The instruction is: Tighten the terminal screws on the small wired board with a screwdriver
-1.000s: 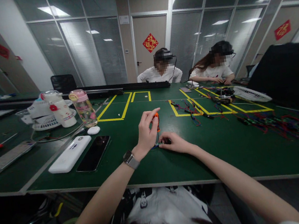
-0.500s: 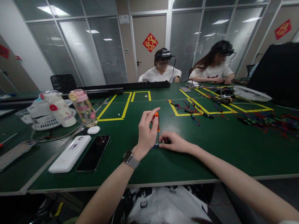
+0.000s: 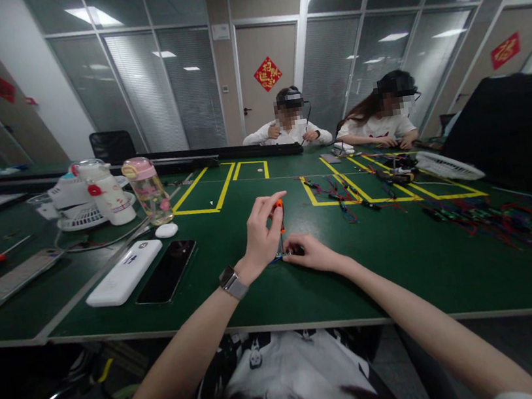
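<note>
My left hand (image 3: 261,232), with a watch (image 3: 233,282) on its wrist, is closed around the orange handle of a screwdriver (image 3: 280,205). The screwdriver stands upright, its thin dark shaft reaching down to a small wired circuit board (image 3: 280,257) on the green table. My right hand (image 3: 314,254) rests on the table with its fingers pinched on the board's right side. Fingers hide much of the board, and the point where the tip meets it is too small to make out.
A white power bank (image 3: 125,274) and a black phone (image 3: 167,272) lie left of my hands, with a pink-lidded bottle (image 3: 149,191) behind. Tangled wired boards (image 3: 488,214) spread to the right. Two people (image 3: 292,120) sit across the table (image 3: 280,303).
My hands and the screwdriver stay almost exactly where they were. Across the table, the person in the middle has raised both hands in front of the chest.
</note>
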{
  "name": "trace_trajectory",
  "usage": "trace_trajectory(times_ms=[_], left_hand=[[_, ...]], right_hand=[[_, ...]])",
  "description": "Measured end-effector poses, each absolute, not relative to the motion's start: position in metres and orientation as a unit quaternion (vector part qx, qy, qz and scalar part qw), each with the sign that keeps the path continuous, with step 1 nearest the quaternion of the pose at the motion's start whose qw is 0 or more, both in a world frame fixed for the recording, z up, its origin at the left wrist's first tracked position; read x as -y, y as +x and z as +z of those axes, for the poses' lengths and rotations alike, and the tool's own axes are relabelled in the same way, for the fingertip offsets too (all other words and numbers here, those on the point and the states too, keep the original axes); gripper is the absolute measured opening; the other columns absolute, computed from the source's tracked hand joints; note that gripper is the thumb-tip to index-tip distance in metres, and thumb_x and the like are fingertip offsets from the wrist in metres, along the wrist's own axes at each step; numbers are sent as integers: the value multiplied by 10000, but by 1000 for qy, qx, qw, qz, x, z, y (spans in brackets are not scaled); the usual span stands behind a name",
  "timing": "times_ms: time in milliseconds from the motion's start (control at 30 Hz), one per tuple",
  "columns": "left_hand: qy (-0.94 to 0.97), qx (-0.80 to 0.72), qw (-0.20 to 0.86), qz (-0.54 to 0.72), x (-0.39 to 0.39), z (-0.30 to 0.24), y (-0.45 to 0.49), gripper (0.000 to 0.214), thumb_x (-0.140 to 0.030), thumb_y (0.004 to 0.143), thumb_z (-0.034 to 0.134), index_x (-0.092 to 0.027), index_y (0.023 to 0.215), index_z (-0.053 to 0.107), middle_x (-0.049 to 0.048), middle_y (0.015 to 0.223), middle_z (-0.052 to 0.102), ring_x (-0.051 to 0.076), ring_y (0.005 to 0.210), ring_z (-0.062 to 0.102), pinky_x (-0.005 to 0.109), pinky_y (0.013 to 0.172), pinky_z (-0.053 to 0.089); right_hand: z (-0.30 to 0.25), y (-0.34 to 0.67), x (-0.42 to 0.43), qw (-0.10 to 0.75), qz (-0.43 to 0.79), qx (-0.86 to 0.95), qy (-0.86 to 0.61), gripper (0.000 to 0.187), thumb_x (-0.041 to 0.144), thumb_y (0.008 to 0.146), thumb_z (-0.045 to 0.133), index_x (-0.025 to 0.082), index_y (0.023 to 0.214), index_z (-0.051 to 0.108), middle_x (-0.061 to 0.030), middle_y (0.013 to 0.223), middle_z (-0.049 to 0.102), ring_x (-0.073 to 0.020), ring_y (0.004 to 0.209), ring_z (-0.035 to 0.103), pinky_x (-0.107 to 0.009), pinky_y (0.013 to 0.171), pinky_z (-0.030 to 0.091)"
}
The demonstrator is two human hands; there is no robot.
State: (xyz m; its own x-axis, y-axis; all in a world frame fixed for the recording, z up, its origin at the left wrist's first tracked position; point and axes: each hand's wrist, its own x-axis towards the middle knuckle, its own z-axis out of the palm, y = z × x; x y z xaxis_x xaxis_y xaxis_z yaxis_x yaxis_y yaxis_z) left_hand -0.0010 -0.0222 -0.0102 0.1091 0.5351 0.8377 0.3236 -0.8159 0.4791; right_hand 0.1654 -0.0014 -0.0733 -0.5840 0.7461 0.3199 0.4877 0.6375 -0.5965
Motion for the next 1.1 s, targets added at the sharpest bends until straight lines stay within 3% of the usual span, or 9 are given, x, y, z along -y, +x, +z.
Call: trace_trajectory(times_ms=[1100], left_hand=[[738, -282, 108, 603, 22, -10, 0, 287, -197, 978, 426, -222, 1219, 580, 47, 1038, 575, 146, 912, 562, 250, 770, 477]], right_hand=[[-71, 165, 4, 281, 229, 861, -357, 63, 210, 798, 656, 164, 816, 616, 12, 697, 542, -122, 627, 481, -239, 604, 380]])
